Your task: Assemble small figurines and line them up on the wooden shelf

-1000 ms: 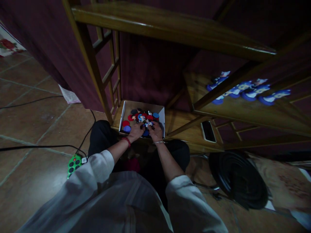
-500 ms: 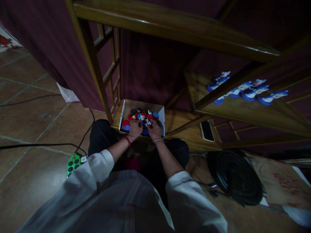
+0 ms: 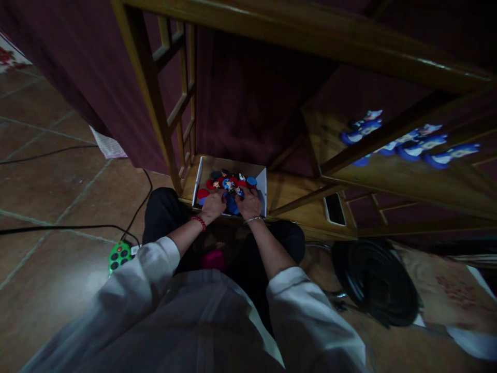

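A shallow white cardboard box [image 3: 262, 187] sits on the low wooden ledge in front of my knees. Inside lie several small toy figurines on round red, blue and dark bases, such as a red base [image 3: 202, 194] and a blue base [image 3: 252, 181]. Over the box's near side, my left hand [image 3: 213, 206] and my right hand [image 3: 249, 205] face each other with fingers curled. Between them is a small blue-and-white figurine [image 3: 238, 192] on a blue base, gripped from both sides. My palms hide part of the near figurines.
More blue figurines [image 3: 423, 144] stand on a wooden shelf at the right, behind a slanting bar. A phone [image 3: 334, 209] lies on the ledge [image 3: 289, 192]. A green power strip [image 3: 119, 257] with cables is on the floor at left; a black round seat [image 3: 376, 282] stands at right.
The camera view has shifted slightly, moving the shelf figurines rightward in the picture. My hands stay over the box, and the figurine between them has turned a little.
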Demonstrator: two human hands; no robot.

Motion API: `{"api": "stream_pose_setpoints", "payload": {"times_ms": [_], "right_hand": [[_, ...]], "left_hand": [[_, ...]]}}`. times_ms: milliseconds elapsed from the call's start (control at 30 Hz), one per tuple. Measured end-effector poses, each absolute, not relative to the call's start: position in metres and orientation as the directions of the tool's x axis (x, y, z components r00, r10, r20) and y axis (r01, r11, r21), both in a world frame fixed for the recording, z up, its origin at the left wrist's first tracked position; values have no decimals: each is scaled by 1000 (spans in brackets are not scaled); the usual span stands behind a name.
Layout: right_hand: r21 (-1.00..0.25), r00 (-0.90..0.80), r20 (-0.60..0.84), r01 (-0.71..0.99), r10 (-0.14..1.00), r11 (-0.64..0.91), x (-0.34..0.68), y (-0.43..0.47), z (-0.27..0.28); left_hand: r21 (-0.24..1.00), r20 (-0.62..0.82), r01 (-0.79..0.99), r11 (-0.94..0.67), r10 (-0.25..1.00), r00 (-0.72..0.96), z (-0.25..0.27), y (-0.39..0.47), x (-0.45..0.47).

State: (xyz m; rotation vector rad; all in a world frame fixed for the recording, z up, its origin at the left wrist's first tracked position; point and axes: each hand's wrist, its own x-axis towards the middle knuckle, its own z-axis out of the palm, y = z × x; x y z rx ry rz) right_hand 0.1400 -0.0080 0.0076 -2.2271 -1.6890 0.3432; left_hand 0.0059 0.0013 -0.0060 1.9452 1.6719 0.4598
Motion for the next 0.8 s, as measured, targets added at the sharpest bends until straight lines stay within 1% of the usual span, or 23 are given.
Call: {"api": "stream_pose_setpoints", "payload": {"times_ms": [67, 133, 267, 367, 467, 667, 800], "right_hand": [[-404, 275, 33, 883, 961, -239, 142, -4, 9], [-408, 238, 73, 893, 969, -188, 143, 1, 9], [-402, 76, 132, 916, 988, -17, 140, 14, 6], [-394, -11, 133, 917, 991, 63, 137, 24, 3], [-361, -52, 96, 929, 994, 83, 135, 30, 4], [-295, -61, 10, 954, 998, 61, 133, 38, 12], [-278, -51, -13, 960, 999, 45, 129, 43, 13]], "left_hand": [[582, -91, 808, -92, 980, 177, -6, 1, 8], [560, -101, 823, -96, 978, 182, -4, 1, 10], [517, -122, 847, -127, 968, 219, 3, -3, 12], [507, -129, 849, -147, 961, 244, 8, -8, 12], [484, -102, 853, -194, 956, 275, 10, -12, 12], [456, -69, 848, -270, 939, 336, 13, -14, 11], [452, -94, 854, -258, 938, 333, 16, -14, 11]]}}
